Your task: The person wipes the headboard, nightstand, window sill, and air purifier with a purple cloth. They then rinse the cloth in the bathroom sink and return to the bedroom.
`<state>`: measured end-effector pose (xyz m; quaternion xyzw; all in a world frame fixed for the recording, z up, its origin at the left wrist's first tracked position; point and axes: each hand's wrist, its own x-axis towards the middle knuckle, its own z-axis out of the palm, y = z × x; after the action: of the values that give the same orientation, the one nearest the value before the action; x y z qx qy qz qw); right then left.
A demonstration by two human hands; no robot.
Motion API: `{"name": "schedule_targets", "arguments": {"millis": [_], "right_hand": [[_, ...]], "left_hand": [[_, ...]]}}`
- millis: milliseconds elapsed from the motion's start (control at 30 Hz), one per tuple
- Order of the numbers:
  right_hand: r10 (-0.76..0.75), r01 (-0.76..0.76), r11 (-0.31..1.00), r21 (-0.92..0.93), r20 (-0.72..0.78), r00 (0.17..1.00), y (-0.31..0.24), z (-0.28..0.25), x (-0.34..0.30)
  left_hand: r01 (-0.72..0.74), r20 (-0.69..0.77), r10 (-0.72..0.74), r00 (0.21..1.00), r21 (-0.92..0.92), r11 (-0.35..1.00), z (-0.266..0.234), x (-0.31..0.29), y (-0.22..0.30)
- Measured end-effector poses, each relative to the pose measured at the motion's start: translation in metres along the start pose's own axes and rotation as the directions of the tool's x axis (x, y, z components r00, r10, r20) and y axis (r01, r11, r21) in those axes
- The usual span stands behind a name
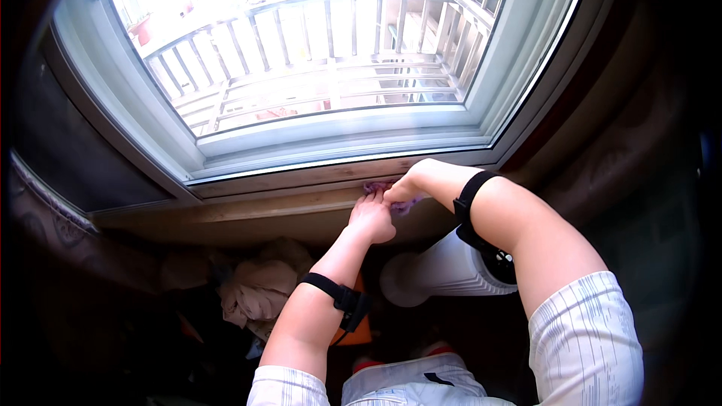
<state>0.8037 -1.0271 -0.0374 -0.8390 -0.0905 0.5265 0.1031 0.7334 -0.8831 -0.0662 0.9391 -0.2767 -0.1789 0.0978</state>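
Observation:
A crumpled purple cloth (403,206) lies at the edge of the wooden window sill (301,201), just below the white window frame (338,139). My left hand (371,218) reaches up to it from below, its fingers together and closed on the bunched fabric. My right hand (410,183) comes in from the right with the wrist bent, its fingers closed on the same cloth. The two hands meet at the fingertips. Part of the cloth is hidden under the fingers. Each forearm wears a black strap.
Beyond the glass is a metal balcony railing (304,30) in bright light. Under the sill stands a white ribbed appliance (451,267). Beige fabric (259,286) is heaped at the lower left, with an orange object (355,327) beside my left forearm. A dark curtain hangs at right.

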Motion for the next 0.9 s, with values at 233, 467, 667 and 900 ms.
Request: {"name": "schedule_targets", "arguments": {"millis": [233,467,667,900], "right_hand": [[-0.254,0.229,0.852,0.47,-0.01,0.967,0.08,-0.009,0.073],[-0.234,0.238,0.968,-0.075,0.068,0.97,0.099,-0.017,-0.015],[-0.466,0.459,0.878,-0.133,-0.025,0.884,0.155,0.002,-0.026],[-0.525,0.437,0.848,-0.299,-0.367,0.768,0.241,0.042,-0.043]], "left_hand": [[0.144,0.137,-0.136,0.981,-0.051,0.988,-0.023,0.029,0.042],[0.225,0.324,-0.167,0.931,-0.153,0.962,-0.035,0.056,0.082],[0.07,0.334,-0.004,0.943,-0.184,0.98,-0.016,0.088,0.113],[0.116,0.602,0.01,0.799,-0.169,0.979,-0.025,0.135,0.157]]}}
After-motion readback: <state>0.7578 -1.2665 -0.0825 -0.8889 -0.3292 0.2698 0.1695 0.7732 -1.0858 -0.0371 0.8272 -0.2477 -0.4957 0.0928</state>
